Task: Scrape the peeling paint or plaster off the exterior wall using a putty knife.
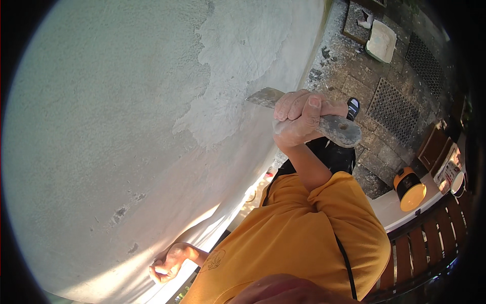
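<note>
My right hand [304, 115], dusted with white, is wrapped round the worn grey handle of a putty knife [342, 130]. Its wide metal blade points left and lies close to or against the wall [126, 101]; contact is hard to tell. Around the blade tip, a smooth pale patch of filler [230, 76] with a ragged edge spreads over the rougher, light green-grey surface. Lower down, my left hand [169, 263] is beside the sunlit part of the wall, its fingers curled in towards the thumb with nothing visible in them. Small dark chips mark the wall above that hand.
On the paved ground at upper right rests a tray [382, 41] of whitish material. Perforated dark mats [394, 110] lie nearby. An orange-and-black bucket [409, 190] stands at the right, near brown wooden slats [417, 248]. My shoe [353, 106] shows beyond my right hand.
</note>
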Motion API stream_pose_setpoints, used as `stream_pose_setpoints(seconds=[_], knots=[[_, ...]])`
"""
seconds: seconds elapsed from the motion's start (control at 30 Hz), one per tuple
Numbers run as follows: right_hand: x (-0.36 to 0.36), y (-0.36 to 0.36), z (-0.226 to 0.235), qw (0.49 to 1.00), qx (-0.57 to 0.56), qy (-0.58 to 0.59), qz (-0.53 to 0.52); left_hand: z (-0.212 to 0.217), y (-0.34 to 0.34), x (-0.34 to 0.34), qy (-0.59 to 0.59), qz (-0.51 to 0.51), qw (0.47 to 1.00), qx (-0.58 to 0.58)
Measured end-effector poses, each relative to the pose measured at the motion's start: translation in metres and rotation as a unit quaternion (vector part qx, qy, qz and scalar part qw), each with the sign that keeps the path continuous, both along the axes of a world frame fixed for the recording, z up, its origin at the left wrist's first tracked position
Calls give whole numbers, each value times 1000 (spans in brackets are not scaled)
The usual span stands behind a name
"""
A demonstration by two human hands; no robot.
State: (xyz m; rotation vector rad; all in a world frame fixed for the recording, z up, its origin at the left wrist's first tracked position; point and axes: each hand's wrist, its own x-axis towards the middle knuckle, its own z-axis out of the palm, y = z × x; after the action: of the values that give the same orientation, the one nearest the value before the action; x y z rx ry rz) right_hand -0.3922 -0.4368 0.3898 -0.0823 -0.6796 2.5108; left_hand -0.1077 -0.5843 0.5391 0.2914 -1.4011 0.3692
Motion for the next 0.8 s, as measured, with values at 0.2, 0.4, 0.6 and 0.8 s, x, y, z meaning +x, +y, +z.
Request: stream_pose_setpoints(seconds=[0.2, 0.4, 0.6, 0.8], knots=[[0, -2, 0, 999, 47, -2, -3, -1, 2, -1, 4, 5, 1000, 2], [0, -3, -8, 999, 43, 5, -16, -1, 1, -1, 11, 8, 1000, 5], [2, 1, -2, 1000, 6, -20, 16, 0, 4, 1, 14, 15, 1000, 7], [7, -9, -8, 997, 54, -47, 34, 3, 3, 0, 16, 16, 1000, 8]])
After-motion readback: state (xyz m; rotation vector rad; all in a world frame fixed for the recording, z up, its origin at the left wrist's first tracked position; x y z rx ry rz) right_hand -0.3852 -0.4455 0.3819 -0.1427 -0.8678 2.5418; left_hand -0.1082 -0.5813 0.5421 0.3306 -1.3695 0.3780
